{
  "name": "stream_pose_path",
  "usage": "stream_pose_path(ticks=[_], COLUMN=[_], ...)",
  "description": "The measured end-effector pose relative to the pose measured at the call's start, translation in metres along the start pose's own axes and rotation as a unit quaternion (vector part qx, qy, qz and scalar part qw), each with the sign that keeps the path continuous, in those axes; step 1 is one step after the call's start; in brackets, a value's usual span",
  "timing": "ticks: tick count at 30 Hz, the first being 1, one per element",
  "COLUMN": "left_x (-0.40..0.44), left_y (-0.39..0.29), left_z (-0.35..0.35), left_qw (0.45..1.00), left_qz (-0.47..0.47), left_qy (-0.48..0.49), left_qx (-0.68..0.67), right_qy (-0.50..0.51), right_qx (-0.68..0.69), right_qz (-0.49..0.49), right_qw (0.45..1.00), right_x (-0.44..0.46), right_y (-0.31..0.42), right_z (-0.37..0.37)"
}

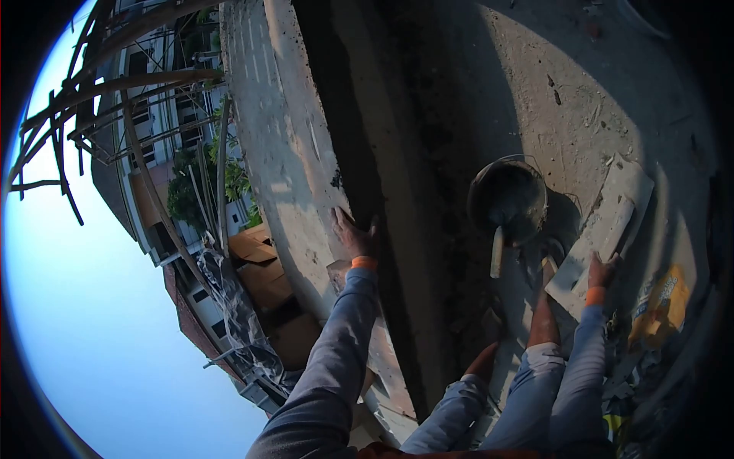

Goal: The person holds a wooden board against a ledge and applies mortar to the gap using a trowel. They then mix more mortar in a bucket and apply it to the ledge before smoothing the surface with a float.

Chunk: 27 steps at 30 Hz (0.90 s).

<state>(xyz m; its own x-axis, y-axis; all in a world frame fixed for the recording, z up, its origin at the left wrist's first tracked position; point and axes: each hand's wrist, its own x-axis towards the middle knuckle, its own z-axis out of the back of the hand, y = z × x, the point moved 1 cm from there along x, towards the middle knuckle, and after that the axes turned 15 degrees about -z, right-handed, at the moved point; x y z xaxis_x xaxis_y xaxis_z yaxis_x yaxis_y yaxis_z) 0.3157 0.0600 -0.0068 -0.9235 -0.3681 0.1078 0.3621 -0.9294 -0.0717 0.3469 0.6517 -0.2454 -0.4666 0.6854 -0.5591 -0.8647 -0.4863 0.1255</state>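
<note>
A bucket (476, 218) holds grey mix (511, 200) and a wooden-handled tool (497, 251) — beside it, the right hand (602, 270) grips a float (605, 222); the left hand (356, 236), fingers spread, touches the wall (294, 164).

Around you lies a gritty grey floor (566, 84), part sunlit, part shadowed; buildings (151, 200), green foliage (182, 200) and blue sky (92, 306) show out beyond you.

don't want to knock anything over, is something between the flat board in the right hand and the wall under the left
Yes: a bucket, with a handle sticking out, stands between the flat board and the wall; nearer the body, both legs do too.
</note>
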Motion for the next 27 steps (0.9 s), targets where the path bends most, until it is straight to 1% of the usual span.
stream_pose_path(ticks=[1, 3, 4, 5, 7, 8, 9, 10, 12, 13, 14, 15, 16, 17, 18, 19, 20, 21, 22, 23, 24, 25, 27], left_x=[0.000, -0.001, -0.002, -0.001, -0.001, 0.000, -0.002, -0.009, -0.023, -0.028, -0.040, -0.054, -0.074, -0.096, -0.118, -0.141, -0.162, -0.185, -0.211, -0.238, -0.264, -0.288, -0.318], left_y=[0.001, 0.003, 0.004, 0.005, 0.004, 0.005, 0.005, 0.008, 0.009, -0.002, -0.014, -0.024, -0.029, -0.035, -0.043, -0.051, -0.058, -0.063, -0.067, -0.069, -0.067, -0.063, -0.053], left_z=[0.000, 0.000, 0.000, 0.000, 0.004, 0.007, 0.012, 0.016, 0.022, 0.035, 0.048, 0.063, 0.075, 0.089, 0.106, 0.123, 0.140, 0.157, 0.174, 0.188, 0.195, 0.202, 0.229], left_qw=[1.000, 1.000, 1.000, 1.000, 1.000, 0.998, 0.996, 0.996, 0.993, 0.993, 0.992, 0.986, 0.988, 0.988, 0.984, 0.977, 0.956, 0.929, 0.905, 0.877, 0.858, 0.836, 0.821], left_qz=[0.004, 0.011, 0.016, 0.012, 0.012, 0.013, 0.015, 0.018, -0.004, -0.001, 0.044, 0.088, 0.053, 0.016, -0.042, -0.100, -0.146, -0.193, -0.207, -0.222, -0.215, -0.208, -0.189], left_qy=[-0.002, 0.014, 0.010, 0.017, 0.016, 0.036, 0.057, 0.050, 0.091, 0.074, 0.107, 0.140, 0.132, 0.122, 0.119, 0.114, 0.151, 0.187, 0.232, 0.275, 0.313, 0.352, 0.408], left_qx=[-0.001, 0.000, -0.005, -0.008, -0.015, -0.041, -0.067, -0.074, -0.080, -0.092, -0.059, -0.029, -0.062, -0.096, -0.123, -0.147, -0.203, -0.255, -0.291, -0.325, -0.346, -0.367, -0.351], right_qy=[-0.001, -0.017, -0.157, -0.164, -0.107, -0.115, -0.029, 0.057, 0.068, 0.080, 0.065, 0.044, 0.015, -0.019, 0.068, 0.087, 0.076, 0.068, 0.041, 0.046, 0.050, 0.032, 0.104], right_qx=[-0.001, -0.111, -0.236, -0.235, -0.327, -0.323, -0.231, -0.134, -0.090, -0.053, -0.045, -0.207, -0.364, -0.511, -0.540, -0.384, -0.269, -0.238, -0.302, -0.352, -0.401, -0.393, -0.383], right_qz=[0.004, 0.034, 0.067, 0.073, 0.070, 0.075, 0.018, -0.038, 0.018, 0.010, 0.024, 0.121, 0.206, 0.275, 0.067, -0.040, -0.138, -0.036, -0.101, -0.117, -0.134, -0.128, -0.210], right_qw=[1.000, 0.993, 0.957, 0.955, 0.936, 0.936, 0.972, 0.989, 0.993, 0.995, 0.997, 0.970, 0.908, 0.814, 0.836, 0.918, 0.950, 0.968, 0.947, 0.928, 0.905, 0.910, 0.894], right_x=[0.013, 0.040, 0.080, 0.081, 0.082, 0.081, 0.077, 0.071, 0.041, 0.044, 0.046, 0.038, 0.025, 0.015, -0.034, -0.095, -0.152, -0.185, -0.209, -0.212, -0.208, -0.217, -0.247], right_y=[-0.002, -0.007, -0.048, -0.050, -0.046, -0.050, -0.059, -0.071, -0.111, -0.163, -0.216, -0.273, -0.315, -0.349, -0.329, -0.296, -0.262, -0.267, -0.261, -0.272, -0.287, -0.278, -0.269], right_z=[0.000, 0.010, -0.022, -0.006, 0.035, 0.048, 0.065, 0.084, 0.114, 0.115, 0.134, 0.136, 0.140, 0.142, 0.172, 0.222, 0.260, 0.283, 0.296, 0.297, 0.293, 0.307, 0.323])
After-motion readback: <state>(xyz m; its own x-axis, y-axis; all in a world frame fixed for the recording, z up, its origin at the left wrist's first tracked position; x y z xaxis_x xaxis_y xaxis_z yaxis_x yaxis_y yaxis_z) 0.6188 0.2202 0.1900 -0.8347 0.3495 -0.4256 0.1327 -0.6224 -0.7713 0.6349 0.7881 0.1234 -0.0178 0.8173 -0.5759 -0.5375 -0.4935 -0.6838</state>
